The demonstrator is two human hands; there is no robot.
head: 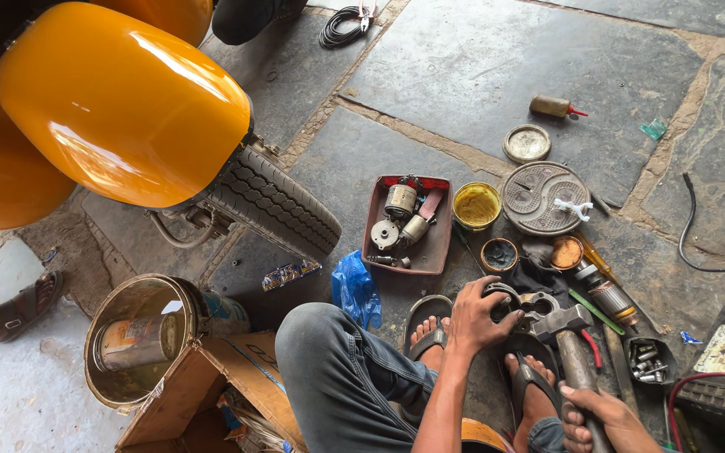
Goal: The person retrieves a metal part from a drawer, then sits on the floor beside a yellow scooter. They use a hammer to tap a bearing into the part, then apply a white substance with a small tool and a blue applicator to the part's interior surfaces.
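Gripping hammer (565, 329), left hand (473, 319) on metal part (520, 304)

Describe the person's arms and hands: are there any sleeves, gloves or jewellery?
Both forearms are bare, with no sleeve in view. The left hand and right hand wear no gloves, and no ring, watch or bracelet shows. The fingers look smudged with workshop grime.

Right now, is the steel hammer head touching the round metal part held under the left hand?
Touching. The head view shows the hammer head resting against the round metal part, no gap between them, while the left hand grips that part.
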